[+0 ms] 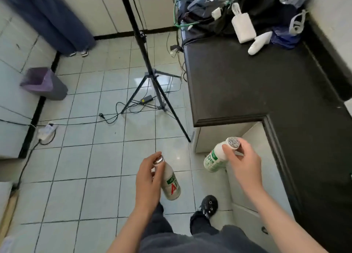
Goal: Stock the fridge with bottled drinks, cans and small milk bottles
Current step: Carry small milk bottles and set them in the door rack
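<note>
I carry two small white milk bottles with green and red labels and foil caps, above the tiled floor. My left hand [148, 178] grips the neck of one milk bottle [171, 184], which hangs tilted with its base toward the floor. My right hand [242, 163] pinches the cap end of the other milk bottle [215, 159], just left of the black counter. No fridge is in view.
A black counter [257, 85] fills the right side, cluttered at its far end with bags, cables and white objects. A black tripod [152, 77] with loose cables stands mid-floor. A purple bin [43, 83] and a power strip [45, 131] lie at the left. Another person's legs [62, 20] stand at the far left.
</note>
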Available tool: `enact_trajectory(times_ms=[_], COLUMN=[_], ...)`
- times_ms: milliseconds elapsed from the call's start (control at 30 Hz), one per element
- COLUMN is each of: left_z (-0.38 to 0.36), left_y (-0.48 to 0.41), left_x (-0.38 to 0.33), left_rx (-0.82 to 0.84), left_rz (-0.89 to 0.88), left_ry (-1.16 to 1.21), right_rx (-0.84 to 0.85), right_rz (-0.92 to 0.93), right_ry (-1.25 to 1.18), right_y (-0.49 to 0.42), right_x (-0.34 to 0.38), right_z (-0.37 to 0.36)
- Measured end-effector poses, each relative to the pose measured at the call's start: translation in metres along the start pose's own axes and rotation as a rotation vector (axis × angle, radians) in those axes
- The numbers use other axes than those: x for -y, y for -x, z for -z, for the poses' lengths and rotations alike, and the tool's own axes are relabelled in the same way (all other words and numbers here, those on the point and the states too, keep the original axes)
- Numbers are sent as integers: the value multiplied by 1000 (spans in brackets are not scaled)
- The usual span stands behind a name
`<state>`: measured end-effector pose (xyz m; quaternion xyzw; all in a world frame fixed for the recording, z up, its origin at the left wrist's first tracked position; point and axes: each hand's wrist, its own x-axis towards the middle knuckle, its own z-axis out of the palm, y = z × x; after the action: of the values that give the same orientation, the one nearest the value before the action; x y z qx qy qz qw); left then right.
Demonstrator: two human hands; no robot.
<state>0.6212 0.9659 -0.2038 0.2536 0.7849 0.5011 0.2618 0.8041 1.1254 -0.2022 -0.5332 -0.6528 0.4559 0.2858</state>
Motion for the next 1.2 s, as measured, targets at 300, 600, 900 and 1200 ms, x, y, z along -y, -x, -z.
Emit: enact_trajectory(times_ms=[300,600,900,1200], left_z=[127,365,505,613], left_y=[-21,-29,-31,-59], left_x=[52,144,185,236], left_rx=[-58,-260,-532,-908], left_rz=[37,79,122,275], left_ry=[122,12,79,142], right_rx=[257,469,629,913], right_rz=[111,199,267,359], right_ry=[24,26,3,64], right_y=[45,119,163,168], right_x=[74,155,234,289], right_z=[-147,-361,-497,-690])
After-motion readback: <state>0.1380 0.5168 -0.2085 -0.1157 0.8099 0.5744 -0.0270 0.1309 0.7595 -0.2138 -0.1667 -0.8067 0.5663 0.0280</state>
